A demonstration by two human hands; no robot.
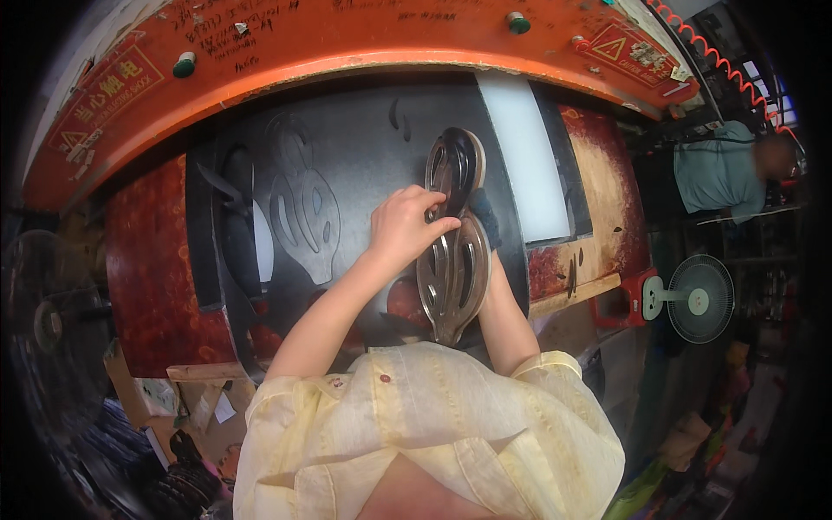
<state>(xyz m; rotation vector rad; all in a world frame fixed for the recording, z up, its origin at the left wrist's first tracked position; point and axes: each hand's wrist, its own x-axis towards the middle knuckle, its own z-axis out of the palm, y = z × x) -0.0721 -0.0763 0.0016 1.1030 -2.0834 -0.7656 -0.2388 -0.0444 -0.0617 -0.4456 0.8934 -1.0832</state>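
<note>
A sole-shaped metal cutting die (431,299) with long slots stands tilted over the work surface in front of my chest. In its far lobe sits a glossy black cut piece (465,165). My left hand (403,227) is closed at the die's narrow waist, its thumb and bent fingers pinching the near end of that piece. My right hand (487,218), in a dark covering, is behind the die's right side and supports it; most of its fingers are hidden. Left of the die, a black sheet (355,130) bears a matching sole-shaped outline (303,208).
An orange machine beam (364,43) with green buttons spans the far side. Right of the sheet lies a white strip (524,156); black offcuts (234,191) lie left. A fan (700,299) stands right, and another person (719,169) is farther back.
</note>
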